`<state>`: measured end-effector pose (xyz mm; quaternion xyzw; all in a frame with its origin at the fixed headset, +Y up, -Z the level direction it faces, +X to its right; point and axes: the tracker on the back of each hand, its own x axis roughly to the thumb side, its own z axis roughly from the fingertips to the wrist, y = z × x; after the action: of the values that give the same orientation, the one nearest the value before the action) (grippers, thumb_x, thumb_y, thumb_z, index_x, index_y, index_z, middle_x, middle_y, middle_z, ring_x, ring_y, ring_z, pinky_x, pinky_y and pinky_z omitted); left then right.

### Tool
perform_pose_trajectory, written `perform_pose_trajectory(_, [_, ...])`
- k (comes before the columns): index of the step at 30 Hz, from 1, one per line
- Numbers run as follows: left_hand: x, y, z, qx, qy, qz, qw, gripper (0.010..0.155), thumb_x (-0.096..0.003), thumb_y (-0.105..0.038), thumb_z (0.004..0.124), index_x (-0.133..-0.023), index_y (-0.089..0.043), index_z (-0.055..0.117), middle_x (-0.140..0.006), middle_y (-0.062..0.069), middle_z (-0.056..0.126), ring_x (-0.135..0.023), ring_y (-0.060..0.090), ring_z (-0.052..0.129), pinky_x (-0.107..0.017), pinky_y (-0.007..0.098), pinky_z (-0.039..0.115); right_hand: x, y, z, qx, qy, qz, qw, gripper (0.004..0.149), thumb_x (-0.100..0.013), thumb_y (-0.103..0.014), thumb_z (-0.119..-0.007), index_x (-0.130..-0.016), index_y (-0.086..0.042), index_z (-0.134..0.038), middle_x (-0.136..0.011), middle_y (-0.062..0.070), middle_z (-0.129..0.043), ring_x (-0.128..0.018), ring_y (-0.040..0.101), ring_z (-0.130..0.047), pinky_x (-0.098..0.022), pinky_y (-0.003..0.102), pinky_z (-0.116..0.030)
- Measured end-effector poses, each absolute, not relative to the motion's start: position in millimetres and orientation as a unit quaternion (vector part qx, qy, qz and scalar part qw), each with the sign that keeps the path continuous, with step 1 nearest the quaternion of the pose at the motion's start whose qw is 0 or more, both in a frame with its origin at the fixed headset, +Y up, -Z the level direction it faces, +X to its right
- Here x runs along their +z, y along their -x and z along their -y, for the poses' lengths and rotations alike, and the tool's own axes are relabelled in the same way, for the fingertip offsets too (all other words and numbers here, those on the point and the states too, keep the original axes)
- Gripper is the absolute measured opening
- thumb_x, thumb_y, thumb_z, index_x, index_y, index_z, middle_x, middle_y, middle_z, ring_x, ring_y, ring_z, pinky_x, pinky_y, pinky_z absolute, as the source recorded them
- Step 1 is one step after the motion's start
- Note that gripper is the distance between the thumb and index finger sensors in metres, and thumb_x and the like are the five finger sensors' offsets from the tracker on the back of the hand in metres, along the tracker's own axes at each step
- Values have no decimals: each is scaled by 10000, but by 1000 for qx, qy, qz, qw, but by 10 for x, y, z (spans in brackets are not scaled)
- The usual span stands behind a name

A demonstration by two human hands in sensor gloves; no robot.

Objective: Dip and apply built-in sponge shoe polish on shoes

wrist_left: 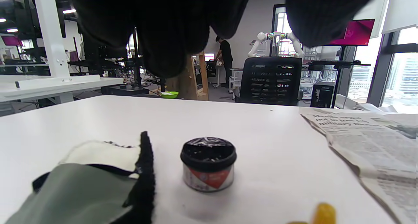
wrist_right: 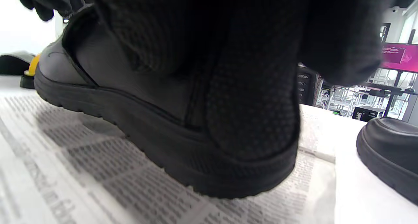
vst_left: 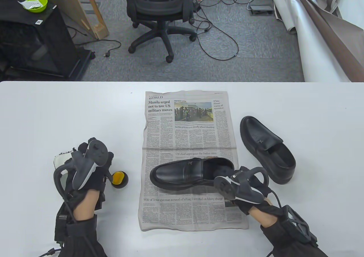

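White tabletop (vst_left: 57, 111) fills the near half of an office. Near its front edge, a black shoe (vst_left: 182, 174) lies on a newspaper (vst_left: 187, 126); the right hand (vst_left: 241, 187) grips its heel, fingers curled round. It looks stiff, smooth and fairly light, best held at the heel. The left hand (vst_left: 85, 168) hovers over the polish tin (wrist_left: 208, 163) near the front-left corner; its finger posture is unclear.

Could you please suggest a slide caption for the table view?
Right hand grips the heel of a black leather loafer on a newspaper sheet; left hand hovers beside a yellow-sponge polish applicator.
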<state>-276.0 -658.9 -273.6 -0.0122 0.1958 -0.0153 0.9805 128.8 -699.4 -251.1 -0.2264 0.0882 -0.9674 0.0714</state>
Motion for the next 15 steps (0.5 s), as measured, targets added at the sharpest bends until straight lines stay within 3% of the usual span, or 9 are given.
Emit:
perform_pose_trajectory(7, [-2725, 3044, 6577, -32, 20, -226, 974, 663, -489, -495, 819, -1060, -261, 576, -1122, 107, 631, -818, 239, 910, -674, 509, 734, -2552, -1257, 7174, -968, 236, -46, 69, 428, -346, -463, -852, -733, -311, -952, -591, -27, -1055, -255, 88, -1166, -326, 310, -965])
perform_pose_trajectory(11, [-2751, 3347, 6671, -43, 64, -269, 960, 540, -511, -276, 842, -1017, -276, 652, -1125, 72, 627, -704, 169, 958, -641, 477, 773, -2570, -1271, 7208, -971, 232, -19, 60, 436, -362, -457, -830, -755, -297, -927, -629, -20, -1020, -281, 116, -1136, -348, 344, -930])
perform_pose_trajectory(15, [-2782, 3556, 6883, -32, 150, -271, 950, 560, -506, -262, 864, -1020, -303, 645, -1155, 42, 570, -650, 137, 963, -640, 459, 777, -2564, -1258, 7238, -971, 231, -6, 68, 448, -372, -470, -798, -766, -281, -892, -662, 3, -975, -294, 118, -1115, -362, 355, -914])
